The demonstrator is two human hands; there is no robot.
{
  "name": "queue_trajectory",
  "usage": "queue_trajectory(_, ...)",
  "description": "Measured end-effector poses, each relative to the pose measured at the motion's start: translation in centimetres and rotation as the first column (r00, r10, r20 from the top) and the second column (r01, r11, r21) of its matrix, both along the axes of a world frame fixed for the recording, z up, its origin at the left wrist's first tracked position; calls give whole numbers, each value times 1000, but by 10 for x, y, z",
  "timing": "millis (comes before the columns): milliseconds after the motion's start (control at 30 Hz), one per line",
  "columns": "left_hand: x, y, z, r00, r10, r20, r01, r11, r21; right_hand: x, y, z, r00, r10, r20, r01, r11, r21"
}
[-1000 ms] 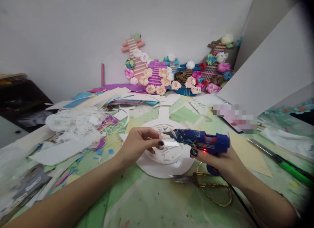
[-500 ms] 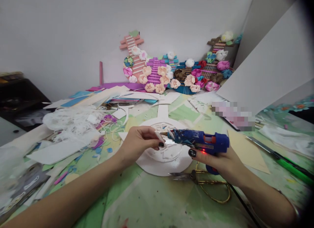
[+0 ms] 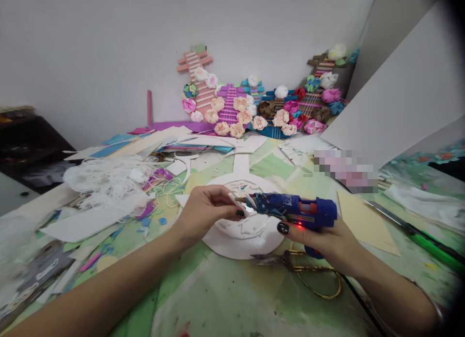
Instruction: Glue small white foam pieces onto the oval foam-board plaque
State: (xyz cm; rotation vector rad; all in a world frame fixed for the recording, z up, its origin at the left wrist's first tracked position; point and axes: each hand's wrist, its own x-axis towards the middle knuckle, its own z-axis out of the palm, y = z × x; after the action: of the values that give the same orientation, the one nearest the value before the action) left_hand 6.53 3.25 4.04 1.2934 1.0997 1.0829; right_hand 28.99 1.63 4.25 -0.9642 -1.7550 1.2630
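Observation:
My right hand (image 3: 323,237) grips a blue glue gun (image 3: 290,208) whose small red light is lit. Its nozzle points left and meets a small white strip (image 3: 233,199), which my left hand (image 3: 209,208) pinches between thumb and fingers. Both hands hover over a white guitar-shaped cutout (image 3: 240,250) with a round body and a neck pointing away from me. White strips and bits lie on its round part, partly hidden by the glue gun and my left hand. Gold-handled scissors (image 3: 290,262) lie just below the cutout's right edge.
Finished flower-covered paper guitars (image 3: 230,104) lean on the wall. A tangle of white string (image 3: 109,179) and paper scraps cover the left side. On the right lie a cream sheet (image 3: 366,223), a green-handled cutter (image 3: 432,247) and a blurred-out flat item (image 3: 345,171).
The glue gun has shifted slightly left, bringing its nozzle further along the white strip. My left hand keeps almost the same place and hold.

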Motion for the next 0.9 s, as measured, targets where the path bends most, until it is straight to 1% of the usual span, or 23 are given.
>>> queue_trajectory(200, -2, 0, 0, 1000, 15, -8, -14, 999, 34, 2, 0, -2, 1000, 0, 12, -1, 1000, 25)
queue_trajectory(367, -3, 0, -1, 1000, 23, -9, -22, 999, 50, 3, 1, -4, 1000, 7, 17, -8, 1000, 3)
queue_trajectory(600, -5, 1, -2, 998, 51, -22, -49, 996, 73, 3, 1, -2, 999, 5, 37, -6, 1000, 29)
queue_trajectory(700, -6, 1, -4, 999, 50, 12, -51, 996, 70, 4, 2, -3, 999, -22, 49, 21, 999, 28)
queue_trajectory(900, -6, 2, -5, 994, 21, 109, -28, 998, 63, 3, 2, -4, 999, -12, 40, 11, 1000, 28)
